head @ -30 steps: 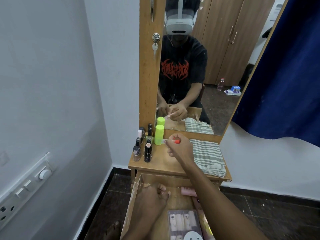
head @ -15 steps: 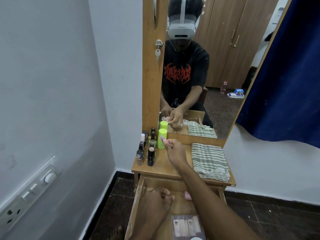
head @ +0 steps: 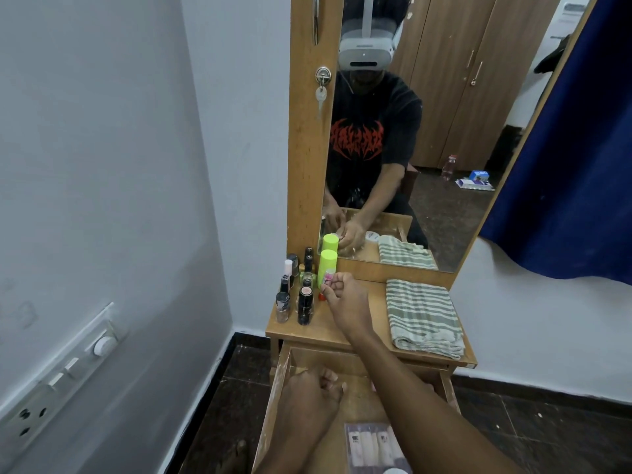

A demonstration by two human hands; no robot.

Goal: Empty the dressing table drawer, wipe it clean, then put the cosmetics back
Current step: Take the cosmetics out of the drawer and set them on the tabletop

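**Right hand at the bottle cluster, left hand in the open drawer**

You face a wooden dressing table [head: 342, 331] with a tall mirror [head: 427, 148] at its back edge. Below the front edge the drawer [head: 278, 398] stands pulled out, its wooden floor mostly bare at the far end.

A folded green-striped cloth [head: 422, 316] lies along the table's right edge, reaching from near the mirror almost to the front right corner.

Your right hand [head: 347, 302] reaches over the middle of the table, fingers curled and pinching a small pink-topped item [head: 329, 277] just beside the lime-green bottle [head: 327, 266]. Your left hand [head: 314, 393] sits in the drawer near its left wall, fingers closed into a loose fist; you cannot tell whether it holds anything.

A clear packet of pale tubes [head: 371, 446] lies at the drawer's near end, partly under your right forearm.

The nail polish bottles [head: 297, 292] stand upright, bunched at the table's back left corner, with the lime-green bottle at their right against the mirror frame.
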